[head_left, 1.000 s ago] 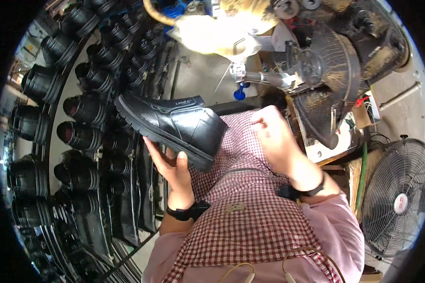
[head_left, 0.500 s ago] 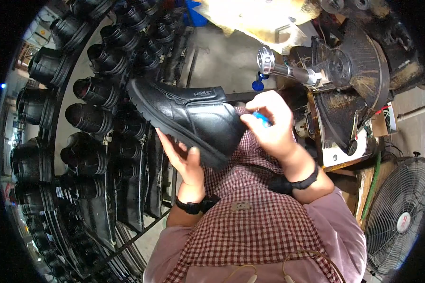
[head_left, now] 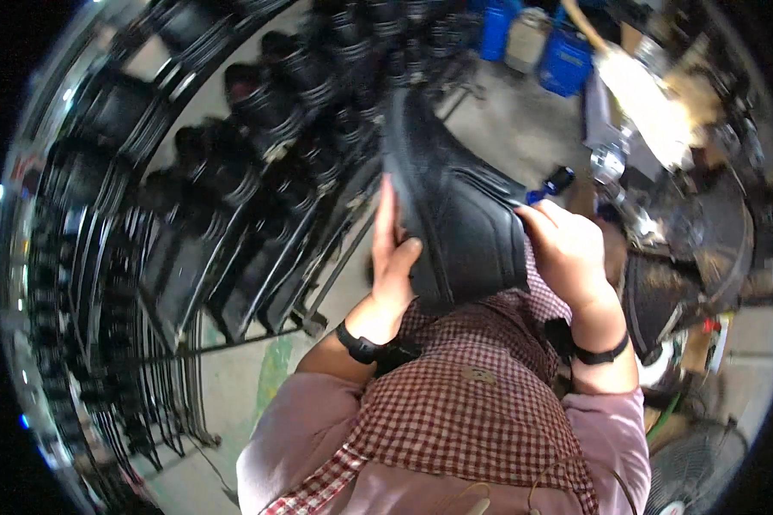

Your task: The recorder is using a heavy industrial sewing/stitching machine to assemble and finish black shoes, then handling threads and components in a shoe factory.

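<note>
A black leather ankle boot (head_left: 472,215) is held up in front of me, toe pointing away and sole to the left. My left hand (head_left: 395,270) supports it from the sole side, its thumb and fingers pressed along the edge. At the boot's upper opening, on the right, my right hand (head_left: 567,249) grips the rim with the thumb on top and the other fingers folded. Whether anything else is inside that hand is hidden. Just beyond it shows a small blue and dark part (head_left: 551,184), blurred.
Racks of black boots (head_left: 266,103) fill the left side. Blue containers (head_left: 567,60) stand on the floor ahead. To the right is a machine with a dark wheel (head_left: 704,249) and a shiny metal head (head_left: 608,163). A fan (head_left: 696,468) stands at the lower right.
My view has turned left. The boot has swung so its toe points farther away. My right hand has shifted onto the rim, and the blue object it held no longer shows in it.
</note>
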Action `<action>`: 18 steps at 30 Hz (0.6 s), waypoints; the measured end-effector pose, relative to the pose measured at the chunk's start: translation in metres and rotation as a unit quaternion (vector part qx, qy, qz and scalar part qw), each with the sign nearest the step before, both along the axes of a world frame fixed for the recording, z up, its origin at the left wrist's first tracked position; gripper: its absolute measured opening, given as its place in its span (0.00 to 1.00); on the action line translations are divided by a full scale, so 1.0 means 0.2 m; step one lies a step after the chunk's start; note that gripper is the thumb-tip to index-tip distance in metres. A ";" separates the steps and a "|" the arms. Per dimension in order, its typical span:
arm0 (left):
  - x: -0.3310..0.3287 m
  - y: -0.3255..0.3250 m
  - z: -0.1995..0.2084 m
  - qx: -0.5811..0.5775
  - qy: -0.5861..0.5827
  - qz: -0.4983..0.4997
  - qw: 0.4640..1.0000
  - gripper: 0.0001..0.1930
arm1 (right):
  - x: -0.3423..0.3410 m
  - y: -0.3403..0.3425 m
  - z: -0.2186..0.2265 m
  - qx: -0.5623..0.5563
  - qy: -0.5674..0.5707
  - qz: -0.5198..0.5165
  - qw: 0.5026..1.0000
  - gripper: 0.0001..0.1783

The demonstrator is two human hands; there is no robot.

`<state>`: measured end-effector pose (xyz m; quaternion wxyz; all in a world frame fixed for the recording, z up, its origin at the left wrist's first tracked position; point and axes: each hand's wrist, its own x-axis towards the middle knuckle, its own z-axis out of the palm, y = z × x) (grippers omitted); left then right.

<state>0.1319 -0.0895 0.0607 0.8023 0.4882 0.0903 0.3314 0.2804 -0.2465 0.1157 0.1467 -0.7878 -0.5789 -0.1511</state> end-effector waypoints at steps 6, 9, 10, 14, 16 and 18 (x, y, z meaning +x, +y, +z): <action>-0.56 0.19 -0.41 -0.341 0.094 -0.055 0.934 0.29 | -0.07 -0.10 -0.10 0.085 0.176 0.012 0.981 0.16; -0.96 0.21 -0.85 -0.336 0.163 0.196 0.907 0.23 | -0.05 -0.23 -0.20 0.068 0.210 -0.074 0.972 0.16; -1.05 0.25 -0.95 -0.265 0.181 0.327 0.889 0.23 | -0.04 -0.25 -0.25 0.088 0.212 -0.074 0.971 0.16; -1.23 0.68 -0.97 -0.326 0.014 0.371 0.870 0.29 | -0.10 -0.19 -0.25 0.094 0.299 -0.077 0.946 0.17; -1.27 0.77 -0.95 -0.413 -0.037 0.268 0.870 0.32 | -0.14 -0.11 -0.21 0.091 0.279 -0.113 0.949 0.13; -1.40 0.95 -1.22 -0.578 -0.129 0.295 0.750 0.34 | -0.16 -0.10 -0.14 0.123 0.250 -0.091 0.956 0.12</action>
